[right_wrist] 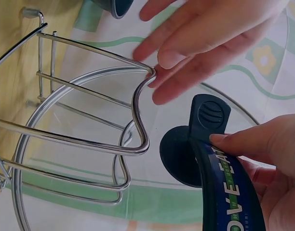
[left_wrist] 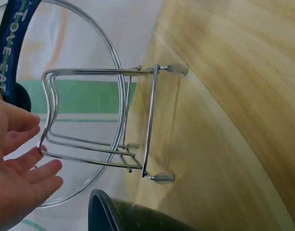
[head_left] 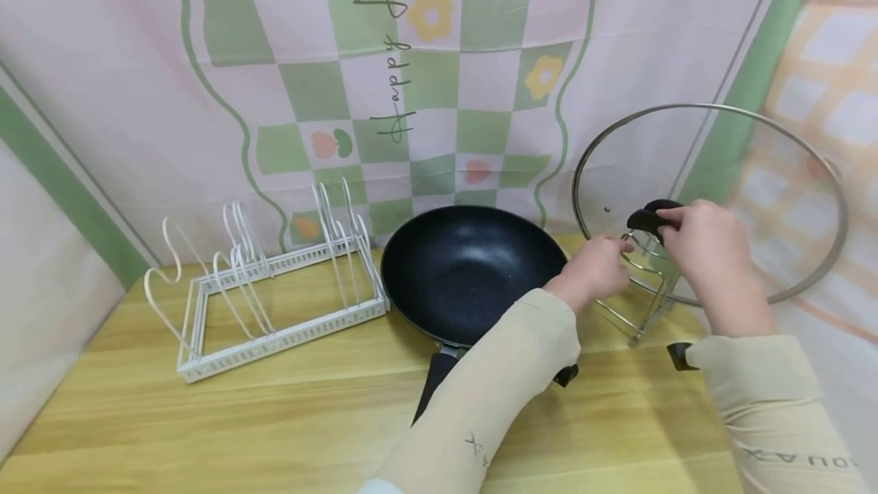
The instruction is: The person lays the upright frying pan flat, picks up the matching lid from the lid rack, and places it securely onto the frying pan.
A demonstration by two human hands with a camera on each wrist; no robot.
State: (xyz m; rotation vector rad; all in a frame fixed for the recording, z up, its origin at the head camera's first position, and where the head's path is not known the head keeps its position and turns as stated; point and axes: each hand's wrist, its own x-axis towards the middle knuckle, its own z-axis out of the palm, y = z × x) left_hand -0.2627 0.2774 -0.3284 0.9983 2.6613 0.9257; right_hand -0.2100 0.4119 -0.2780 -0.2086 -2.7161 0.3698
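Note:
My right hand (head_left: pixel 709 250) grips the dark handle (right_wrist: pixel 227 185) of a large round glass lid with a metal rim (head_left: pixel 713 107). The lid stands on edge, and its handle carries printed lettering. Lid and chrome wire stand (left_wrist: pixel 99 72) overlap in both wrist views, the stand between the lid and the pan. My left hand (head_left: pixel 597 269) is at the stand's upper bend, its fingers loosely spread and fingertips right at the wire. Left of that hand a black wok-shaped pan (head_left: pixel 473 273) sits on the wooden table (head_left: pixel 240 433), its handle (head_left: pixel 435 380) partly hidden by my left sleeve.
A white rack (head_left: pixel 284 338) with several upright wire dividers stands on the table left of the pan. Small black ends of something show beside the left sleeve (head_left: pixel 566 376) and the right sleeve (head_left: pixel 680 357). Patterned cloth (head_left: pixel 439 82) hangs behind the table.

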